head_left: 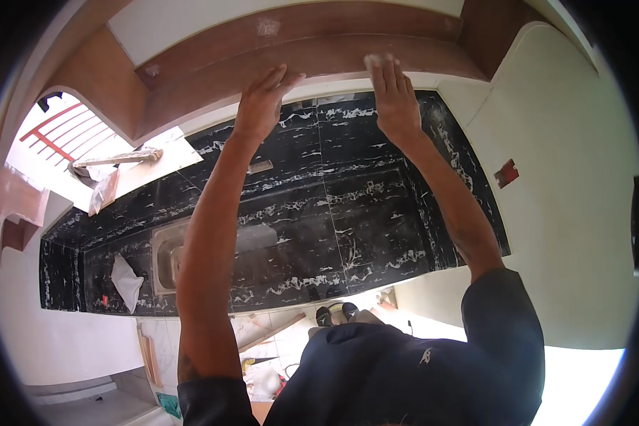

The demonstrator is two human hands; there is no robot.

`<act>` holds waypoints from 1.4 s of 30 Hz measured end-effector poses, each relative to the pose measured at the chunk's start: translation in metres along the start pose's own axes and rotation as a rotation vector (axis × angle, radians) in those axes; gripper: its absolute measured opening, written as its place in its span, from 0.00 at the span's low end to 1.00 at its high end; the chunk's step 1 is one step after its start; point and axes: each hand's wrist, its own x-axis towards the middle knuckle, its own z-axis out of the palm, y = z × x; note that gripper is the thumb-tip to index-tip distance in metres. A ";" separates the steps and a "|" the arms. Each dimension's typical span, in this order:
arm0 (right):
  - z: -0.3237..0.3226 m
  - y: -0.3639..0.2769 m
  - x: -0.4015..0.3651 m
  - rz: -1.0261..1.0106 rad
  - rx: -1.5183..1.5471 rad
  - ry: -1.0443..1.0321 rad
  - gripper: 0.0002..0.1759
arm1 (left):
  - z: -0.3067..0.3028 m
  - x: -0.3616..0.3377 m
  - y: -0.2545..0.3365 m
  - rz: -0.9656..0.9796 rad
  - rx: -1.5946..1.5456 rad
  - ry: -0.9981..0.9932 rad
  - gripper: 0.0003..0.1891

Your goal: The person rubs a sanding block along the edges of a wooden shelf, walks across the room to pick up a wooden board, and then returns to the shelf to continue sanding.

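A brown wooden shelf unit (319, 53) spans the top of the view, with pale dusty patches on it. My left hand (261, 103) is at the lower front edge of its board, fingers stretched out and thumb apart. Farther right, my right hand (395, 99) lies flat against the same board with its fingers extended. Whitish dust or residue shows at the right fingertips. Whatever may be under either palm is hidden.
Below is a black marble-patterned counter (284, 263) with a steel sink (167, 259) and a white cloth or bag (126, 284). A wooden-handled tool (117, 158) lies by the barred window (67, 131). An electrical box opening (506, 173) is in the right wall. Wood strips (271, 332) lie on the floor.
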 end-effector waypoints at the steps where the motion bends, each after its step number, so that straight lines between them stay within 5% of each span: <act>1: -0.006 -0.002 -0.005 -0.035 0.022 0.023 0.37 | 0.000 0.001 -0.001 0.002 0.001 -0.003 0.32; 6: 0.006 0.042 0.032 0.126 -0.009 -0.362 0.44 | -0.006 0.003 0.002 0.031 -0.130 0.036 0.32; 9: -0.018 0.011 0.014 -0.131 0.061 -0.088 0.37 | -0.005 0.009 -0.005 0.039 -0.114 0.060 0.31; 14: -0.005 0.061 0.034 0.196 0.072 -0.463 0.46 | -0.007 0.004 0.004 0.014 -0.152 0.085 0.32; 17: -0.027 0.034 0.019 -0.090 0.113 -0.328 0.41 | -0.005 0.008 -0.002 0.012 -0.153 0.086 0.31; 21: -0.022 0.051 0.045 0.039 -0.039 -0.601 0.41 | -0.003 0.005 -0.003 0.039 -0.145 0.064 0.29; 25: -0.022 0.032 0.032 -0.053 0.137 -0.411 0.43 | -0.006 0.006 0.001 0.048 -0.163 0.079 0.30; 29: -0.017 0.020 0.048 0.224 -0.044 -0.590 0.40 | -0.004 0.006 -0.001 0.042 -0.196 0.076 0.29; 31: -0.012 -0.015 0.021 0.056 -0.119 -0.300 0.39 | -0.003 0.007 -0.005 0.055 -0.192 0.074 0.29; 34: -0.002 0.020 0.014 0.055 -0.117 -0.113 0.44 | -0.001 0.004 -0.001 0.030 -0.241 0.042 0.30; 37: 0.004 0.002 0.009 0.182 -0.318 -0.222 0.45 | -0.004 0.004 -0.001 0.030 -0.233 0.045 0.29; 41: 0.001 0.005 -0.011 0.058 -0.068 -0.124 0.44 | -0.005 0.008 0.003 -0.002 -0.247 0.022 0.28; 42: 0.001 0.008 -0.013 0.164 -0.163 -0.154 0.41 | -0.007 0.005 0.005 0.013 -0.228 -0.003 0.27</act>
